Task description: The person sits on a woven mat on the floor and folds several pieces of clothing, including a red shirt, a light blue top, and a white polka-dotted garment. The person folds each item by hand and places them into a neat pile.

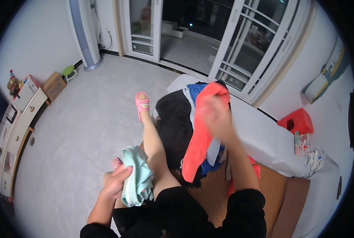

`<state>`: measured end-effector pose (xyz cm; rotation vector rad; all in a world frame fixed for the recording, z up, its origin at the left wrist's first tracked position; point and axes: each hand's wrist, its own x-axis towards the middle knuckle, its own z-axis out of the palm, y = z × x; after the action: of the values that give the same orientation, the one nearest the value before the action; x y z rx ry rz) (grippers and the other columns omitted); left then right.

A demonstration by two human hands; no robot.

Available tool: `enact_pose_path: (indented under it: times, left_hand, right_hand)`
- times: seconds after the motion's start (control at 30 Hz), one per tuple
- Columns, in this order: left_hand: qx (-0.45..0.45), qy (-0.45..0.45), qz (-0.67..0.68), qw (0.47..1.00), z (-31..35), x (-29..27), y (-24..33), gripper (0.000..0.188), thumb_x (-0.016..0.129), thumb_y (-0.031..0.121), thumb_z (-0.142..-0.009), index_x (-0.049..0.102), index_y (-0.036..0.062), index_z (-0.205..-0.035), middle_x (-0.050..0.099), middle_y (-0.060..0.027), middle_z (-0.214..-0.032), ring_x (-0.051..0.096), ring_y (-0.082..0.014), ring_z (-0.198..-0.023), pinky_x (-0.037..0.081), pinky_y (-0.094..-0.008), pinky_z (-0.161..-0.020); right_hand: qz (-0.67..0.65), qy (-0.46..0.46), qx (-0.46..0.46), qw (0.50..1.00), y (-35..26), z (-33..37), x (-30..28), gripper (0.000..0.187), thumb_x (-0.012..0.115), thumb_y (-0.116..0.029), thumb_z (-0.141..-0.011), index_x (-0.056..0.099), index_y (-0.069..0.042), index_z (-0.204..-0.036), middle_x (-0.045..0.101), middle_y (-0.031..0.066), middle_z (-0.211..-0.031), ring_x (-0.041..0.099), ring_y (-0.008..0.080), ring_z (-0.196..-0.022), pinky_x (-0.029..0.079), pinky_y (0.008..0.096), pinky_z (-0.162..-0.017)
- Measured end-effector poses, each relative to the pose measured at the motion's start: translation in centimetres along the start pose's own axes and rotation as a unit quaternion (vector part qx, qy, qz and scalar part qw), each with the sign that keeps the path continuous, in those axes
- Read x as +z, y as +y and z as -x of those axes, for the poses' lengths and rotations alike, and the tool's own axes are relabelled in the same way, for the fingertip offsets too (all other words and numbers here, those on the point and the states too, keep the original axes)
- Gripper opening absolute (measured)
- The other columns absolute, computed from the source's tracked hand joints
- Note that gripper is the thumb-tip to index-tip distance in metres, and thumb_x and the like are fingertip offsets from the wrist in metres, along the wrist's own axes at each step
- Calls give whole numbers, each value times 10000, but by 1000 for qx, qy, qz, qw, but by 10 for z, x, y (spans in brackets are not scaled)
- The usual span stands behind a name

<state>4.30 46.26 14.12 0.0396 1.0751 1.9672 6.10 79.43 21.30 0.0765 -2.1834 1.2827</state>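
My left grip [116,184] clasps a bunched, soft mint-green cloth [138,178]; my right grip [217,119], blurred, appears to hold a long, limp red garment [197,147].

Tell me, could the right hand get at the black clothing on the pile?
Probably yes: much of the black clothing lies uncovered, though the right hand is at the red cloth, which overlaps one side.
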Motion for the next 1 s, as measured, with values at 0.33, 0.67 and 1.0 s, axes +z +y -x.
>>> enact_pose_path:
  times: [0.33,0.67,1.0]
  left_hand:
    - [108,-36,-577,809,-11,34,73,213,560,154,-834,572,-14,-965,591,-76,-731,567,-122,-714,464,-295,-654]
    - [332,-9,-497,802,-1,131,152,205,476,94,-820,547,-27,-970,563,-85,-626,554,-124,-505,444,-263,-466]
    - [465,84,-361,804,15,165,232,143,405,92,-839,527,18,-848,552,-49,-671,514,-112,-501,434,-251,-494]
  right_hand:
    - [19,-256,-64,964,-72,3,84,189,521,8,-722,560,-5,-906,556,196,-870,561,350,-778,448,395,-668]
    - [83,-115,-256,956,-159,-57,67,250,528,47,-672,474,1,-911,486,180,-884,526,376,-805,440,416,-690]
    - [209,-173,63,961,-112,-77,17,261,578,-151,-740,566,28,-930,588,118,-689,589,198,-613,466,305,-605]
